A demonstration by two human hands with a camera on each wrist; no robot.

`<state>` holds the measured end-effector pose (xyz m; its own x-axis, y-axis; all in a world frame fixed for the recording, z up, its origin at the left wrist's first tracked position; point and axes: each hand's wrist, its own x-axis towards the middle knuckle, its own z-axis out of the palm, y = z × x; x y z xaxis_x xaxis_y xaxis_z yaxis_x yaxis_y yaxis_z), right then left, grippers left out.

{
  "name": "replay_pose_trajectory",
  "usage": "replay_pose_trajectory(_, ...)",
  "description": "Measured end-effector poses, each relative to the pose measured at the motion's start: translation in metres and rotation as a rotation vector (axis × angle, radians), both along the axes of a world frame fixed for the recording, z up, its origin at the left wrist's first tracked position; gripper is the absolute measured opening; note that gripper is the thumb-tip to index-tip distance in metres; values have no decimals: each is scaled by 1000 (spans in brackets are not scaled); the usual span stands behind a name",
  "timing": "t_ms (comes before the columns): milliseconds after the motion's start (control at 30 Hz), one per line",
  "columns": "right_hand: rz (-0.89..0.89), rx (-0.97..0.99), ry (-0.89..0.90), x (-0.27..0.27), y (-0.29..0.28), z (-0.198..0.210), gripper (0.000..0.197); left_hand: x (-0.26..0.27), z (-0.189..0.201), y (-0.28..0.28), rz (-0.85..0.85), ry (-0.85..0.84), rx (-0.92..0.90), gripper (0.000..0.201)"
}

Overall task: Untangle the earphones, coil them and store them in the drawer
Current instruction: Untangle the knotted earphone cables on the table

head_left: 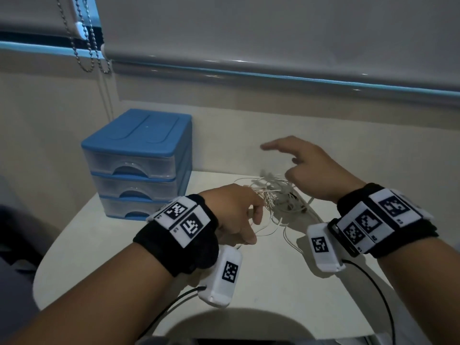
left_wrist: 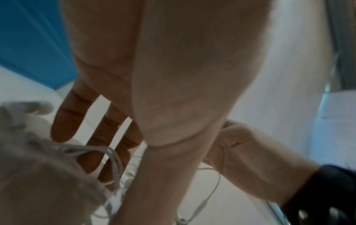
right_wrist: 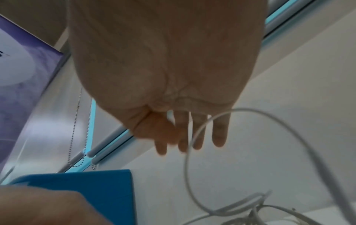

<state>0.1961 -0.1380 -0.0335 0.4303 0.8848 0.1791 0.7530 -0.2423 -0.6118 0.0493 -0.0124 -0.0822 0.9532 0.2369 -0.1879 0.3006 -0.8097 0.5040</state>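
Two grips apart, L hand (head_left: 234,215) straight-fingered in thin white earphones (head_left: 280,195) tangle, R hand (head_left: 307,168) splayed above.

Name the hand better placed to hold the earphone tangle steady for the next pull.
Left. The left hand sits in the tangled earphones, cables across its fingers. The right hand hovers above them, fingers extended, holding nothing, so it is probably freer to pull.

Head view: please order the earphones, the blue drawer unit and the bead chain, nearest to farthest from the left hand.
From the left hand:
1. earphones: tangled, at its fingertips.
2. blue drawer unit: on the table, to the left.
3. bead chain: hanging at far upper left.
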Motion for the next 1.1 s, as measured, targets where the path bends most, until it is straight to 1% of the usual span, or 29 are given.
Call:
replay_pose_trajectory(100, 136, -264, -107, -4, 0, -3, 51, 4, 5, -5, -24, 63, 91, 16)
replay_pose_trajectory(133, 164, -339, -159, -4, 1, -7, 49, 4, 6, -7, -37, 71, 103, 11)
replay_pose_trajectory(233, 174, -471, -246, -2, 2, -22, 57, -1, 11, -9, -38, 109, 149, 6)
replay_pose_trajectory(300, 170, -509, -317, 1, 1, -29, 56, -5, 14, -9, -25, 134, 221, 10)
replay_pose_trajectory(367, 154, -506, -320, 4, -2, -30, 51, -11, 20, -5, 11, 87, 257, 16)
replay_pose_trajectory(400, 144, -493, -312, 6, -3, -30, 50, -13, 22, -3, 36, 29, 227, 19)
replay_pose_trajectory(433, 134, -484, -310, 7, -5, -28, 49, -16, 24, -1, 68, -44, 160, 21)
replay_pose_trajectory(500, 119, -485, -325, 8, -5, -29, 48, -21, 28, 3, 132, -207, -1, 19)
replay_pose_trajectory(567, 116, -506, -352, 9, -3, -30, 45, -25, 30, 5, 147, -357, -130, 17)
replay_pose_trajectory(633, 113, -510, -340, 9, -3, -30, 37, -26, 32, 5, 143, -485, -268, 13)
replay_pose_trajectory(700, 114, -489, -313, 10, -3, -30, 25, -26, 36, 6, 153, -598, -364, 10)
replay_pose_trajectory(733, 104, -487, -294, 10, -3, -30, 25, -26, 39, 6, 162, -651, -398, 9)
replay_pose_trajectory(833, 71, -486, -246, 10, -5, -29, 40, -26, 49, 6, 191, -818, -528, 9)
replay_pose_trajectory(967, 91, -377, -195, 12, -5, -26, 20, -27, 65, 6, 203, -948, -661, 8)
replay_pose_trajectory(1033, 89, -345, -178, 12, -5, -24, 17, -28, 71, 6, 196, -984, -704, 9)
replay_pose_trajectory(1100, 93, -355, -162, 13, -5, -24, 16, -29, 75, 5, 193, -1007, -723, 9)
